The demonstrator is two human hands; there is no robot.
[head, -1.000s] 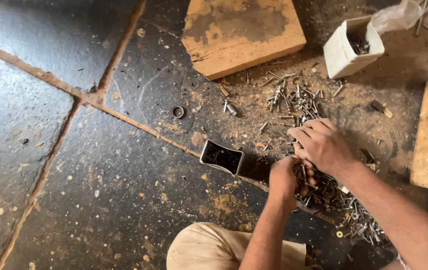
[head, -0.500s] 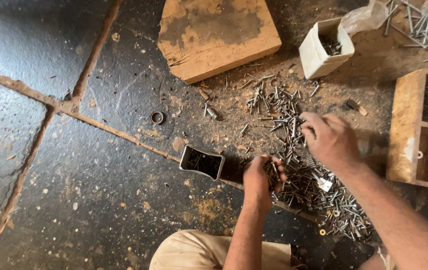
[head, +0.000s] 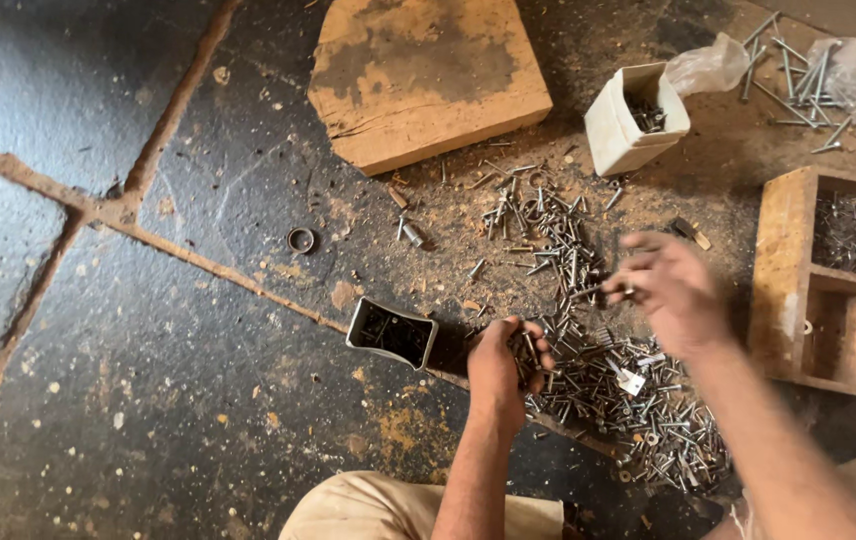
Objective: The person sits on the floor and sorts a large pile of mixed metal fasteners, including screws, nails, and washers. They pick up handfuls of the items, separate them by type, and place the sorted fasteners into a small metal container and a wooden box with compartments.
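A heap of loose metal screws (head: 603,385) lies on the dark stone floor. My left hand (head: 503,365) is closed around a small bunch of screws at the heap's left edge. Just left of it stands a small open metal tin (head: 391,332) with dark contents. My right hand (head: 673,290) is blurred above the heap, pinching one screw (head: 603,292) between its fingertips.
A worn wooden block (head: 423,75) lies at the top. A white cardboard box (head: 633,120) holds screws; plastic bags with long nails (head: 808,75) lie top right. A wooden compartment tray (head: 833,270) stands at right. A metal ring (head: 301,240) lies on the floor. My knee (head: 398,510) shows below.
The view has shifted, showing more of the wooden tray. My right hand lifted off the heap with a screw; my left hand stayed closed on its bunch of screws.
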